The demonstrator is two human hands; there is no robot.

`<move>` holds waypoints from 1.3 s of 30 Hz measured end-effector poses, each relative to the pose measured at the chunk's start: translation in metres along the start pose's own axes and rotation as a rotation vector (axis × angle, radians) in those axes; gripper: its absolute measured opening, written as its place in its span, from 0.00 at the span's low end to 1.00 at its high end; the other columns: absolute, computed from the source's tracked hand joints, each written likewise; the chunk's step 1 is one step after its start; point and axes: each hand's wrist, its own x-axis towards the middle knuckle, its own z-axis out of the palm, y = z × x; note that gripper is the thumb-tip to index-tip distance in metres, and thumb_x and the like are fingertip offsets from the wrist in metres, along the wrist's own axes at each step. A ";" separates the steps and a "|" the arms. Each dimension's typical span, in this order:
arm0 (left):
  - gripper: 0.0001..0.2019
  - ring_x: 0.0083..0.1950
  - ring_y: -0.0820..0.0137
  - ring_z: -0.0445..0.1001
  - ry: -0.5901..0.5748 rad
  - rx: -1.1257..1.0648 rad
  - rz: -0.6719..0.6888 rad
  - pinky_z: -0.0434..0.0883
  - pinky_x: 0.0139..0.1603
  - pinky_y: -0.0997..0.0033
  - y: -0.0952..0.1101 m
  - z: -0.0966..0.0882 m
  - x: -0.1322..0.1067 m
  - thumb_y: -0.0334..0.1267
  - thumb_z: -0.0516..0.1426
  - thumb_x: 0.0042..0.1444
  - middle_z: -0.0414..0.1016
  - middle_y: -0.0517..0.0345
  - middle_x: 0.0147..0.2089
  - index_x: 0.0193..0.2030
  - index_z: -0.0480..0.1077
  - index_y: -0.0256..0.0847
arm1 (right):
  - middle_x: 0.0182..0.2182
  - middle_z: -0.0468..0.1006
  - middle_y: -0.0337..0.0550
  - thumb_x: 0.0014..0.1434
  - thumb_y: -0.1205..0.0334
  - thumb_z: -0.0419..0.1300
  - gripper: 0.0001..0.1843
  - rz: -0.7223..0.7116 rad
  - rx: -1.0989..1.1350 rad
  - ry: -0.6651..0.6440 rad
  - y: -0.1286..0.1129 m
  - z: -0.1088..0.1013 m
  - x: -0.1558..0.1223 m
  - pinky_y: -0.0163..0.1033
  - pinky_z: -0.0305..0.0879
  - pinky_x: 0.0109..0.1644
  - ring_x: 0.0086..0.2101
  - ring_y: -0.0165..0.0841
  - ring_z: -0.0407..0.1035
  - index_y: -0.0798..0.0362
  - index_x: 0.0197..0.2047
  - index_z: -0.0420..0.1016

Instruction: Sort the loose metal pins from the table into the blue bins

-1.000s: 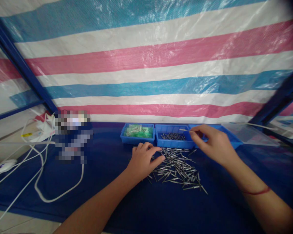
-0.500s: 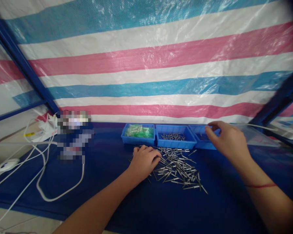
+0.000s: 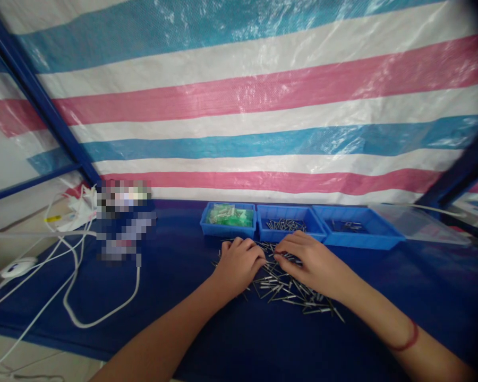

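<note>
Your left hand (image 3: 241, 265) curls over the left side of the pile of metal pins (image 3: 278, 286), just below the middle of the frame, on the dark blue tabletop (image 3: 231, 339). Your right hand (image 3: 313, 262) bends over the pile's right side. I can't tell if either hand holds a pin. It's best to pinch softly, one pin at a time, so the others don't get dragged along. Count two hands, one pile and three blue boxes (image 3: 271, 234) above it; the pins overlap too much to count.
</note>
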 end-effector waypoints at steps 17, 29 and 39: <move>0.08 0.43 0.67 0.69 0.159 -0.223 -0.097 0.60 0.44 0.66 0.003 -0.007 0.003 0.38 0.47 0.65 0.73 0.60 0.41 0.40 0.65 0.42 | 0.31 0.77 0.43 0.61 0.60 0.55 0.08 0.148 0.279 0.097 0.002 0.005 0.001 0.41 0.66 0.41 0.34 0.34 0.71 0.52 0.34 0.74; 0.09 0.44 0.68 0.71 0.152 -0.279 -0.043 0.62 0.44 0.68 0.000 -0.005 0.005 0.39 0.50 0.64 0.74 0.60 0.40 0.41 0.70 0.43 | 0.32 0.76 0.42 0.61 0.59 0.54 0.09 0.239 0.355 0.184 0.003 0.012 0.001 0.40 0.65 0.40 0.34 0.33 0.70 0.51 0.37 0.74; 0.08 0.39 0.70 0.72 0.188 -0.403 -0.033 0.65 0.42 0.73 0.001 -0.003 0.005 0.37 0.52 0.61 0.75 0.58 0.37 0.39 0.72 0.41 | 0.28 0.73 0.40 0.58 0.52 0.57 0.13 0.441 0.641 0.230 0.003 0.021 0.000 0.37 0.63 0.34 0.29 0.31 0.66 0.53 0.33 0.73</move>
